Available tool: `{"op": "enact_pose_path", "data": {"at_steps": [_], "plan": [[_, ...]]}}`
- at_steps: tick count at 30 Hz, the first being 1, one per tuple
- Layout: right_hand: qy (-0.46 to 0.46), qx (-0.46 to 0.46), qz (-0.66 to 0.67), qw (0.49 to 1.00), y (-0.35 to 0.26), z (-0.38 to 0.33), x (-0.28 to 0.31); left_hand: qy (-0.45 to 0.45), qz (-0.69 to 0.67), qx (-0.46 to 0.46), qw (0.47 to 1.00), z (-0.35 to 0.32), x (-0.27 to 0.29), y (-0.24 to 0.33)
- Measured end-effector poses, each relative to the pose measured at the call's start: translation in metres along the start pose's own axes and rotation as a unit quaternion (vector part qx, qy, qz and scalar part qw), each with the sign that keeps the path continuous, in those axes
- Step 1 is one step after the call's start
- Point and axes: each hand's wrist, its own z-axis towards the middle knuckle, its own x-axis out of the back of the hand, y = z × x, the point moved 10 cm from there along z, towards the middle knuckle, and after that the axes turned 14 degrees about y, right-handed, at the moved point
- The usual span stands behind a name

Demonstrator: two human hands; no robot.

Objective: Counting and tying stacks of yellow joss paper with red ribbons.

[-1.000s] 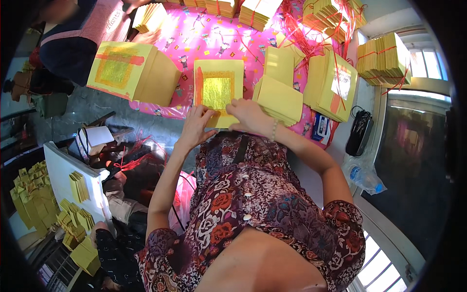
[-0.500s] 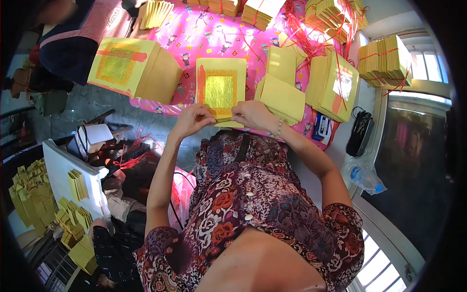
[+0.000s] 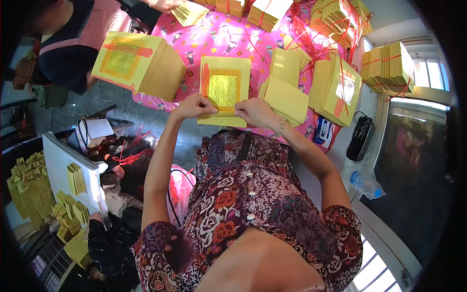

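Both hands meet at the near edge of a yellow paper sheet (image 3: 224,90) with a gold foil square at its middle and a red stripe down its left side. It lies on top of a small stack at the front of a pink patterned table (image 3: 228,36). The left hand (image 3: 192,106) pinches the sheet's lower left part between thumb and fingertips; the right hand (image 3: 255,112), a bead bracelet at its wrist, grips the lower edge just beside it, fingers curled narrow.

Done well, by the look of it, the step wants only the top sheet caught, lifted evenly by both hands so the thin foil does not crease or tear.

Left of the sheet stands a thick block of the same paper (image 3: 141,63); right of it lie plain yellow folded sheets (image 3: 284,92) and bundles tied with red string (image 3: 338,85). Another person's hand (image 3: 168,4) works at the far side of the table.
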Motion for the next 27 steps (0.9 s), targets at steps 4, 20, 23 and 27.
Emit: {"op": "enact_pose_path", "data": {"at_steps": [4, 20, 23, 27], "plan": [[0.000, -0.005, -0.004, 1.000, 0.002, 0.000, -0.001, 0.010, 0.011, -0.009, 1.000, 0.001, 0.003, 0.001], [0.023, -0.006, -0.021, 1.000, -0.004, 0.001, 0.004, 0.030, -0.002, 0.012, 0.999, -0.005, 0.005, 0.011], [0.039, -0.022, -0.007, 0.999, -0.002, 0.007, 0.016, 0.041, 0.013, -0.007, 0.999, -0.016, 0.006, 0.035], [0.080, -0.012, 0.021, 0.996, 0.006, 0.033, 0.045, 0.395, 0.166, -0.272, 0.862, -0.063, 0.044, 0.120]]}}
